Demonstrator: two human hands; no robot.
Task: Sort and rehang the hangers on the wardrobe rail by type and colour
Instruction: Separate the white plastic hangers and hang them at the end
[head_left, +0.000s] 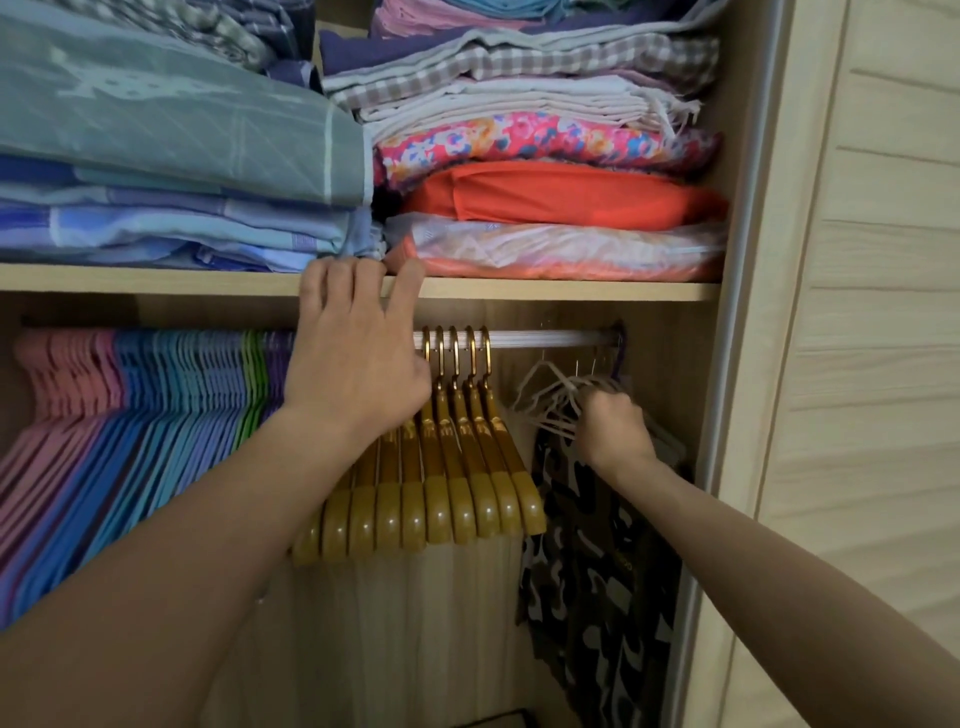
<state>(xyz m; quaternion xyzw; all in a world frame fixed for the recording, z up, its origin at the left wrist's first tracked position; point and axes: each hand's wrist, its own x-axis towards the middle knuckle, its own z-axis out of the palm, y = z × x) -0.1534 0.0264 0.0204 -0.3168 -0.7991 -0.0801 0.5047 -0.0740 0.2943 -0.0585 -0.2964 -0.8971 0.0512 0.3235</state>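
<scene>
A silver wardrobe rail (550, 339) runs under a wooden shelf. On its left hang several pink hangers (57, 384), then blue ones (171, 395), a few green (253, 384) and purple (278, 374). Several golden-brown wooden hangers (457, 467) with gold hooks hang in the middle. My left hand (353, 358) is raised in front of the rail, its fingertips resting on the shelf's front edge (571, 291). My right hand (613, 426) grips a bunch of thin white wire hangers (550, 395) at the rail's right end.
A camouflage garment (597, 571) hangs below the wire hangers at the right. Folded bedding and cloth (545, 197) are stacked on the shelf above. The pale slatted wardrobe door (872, 364) stands at the right.
</scene>
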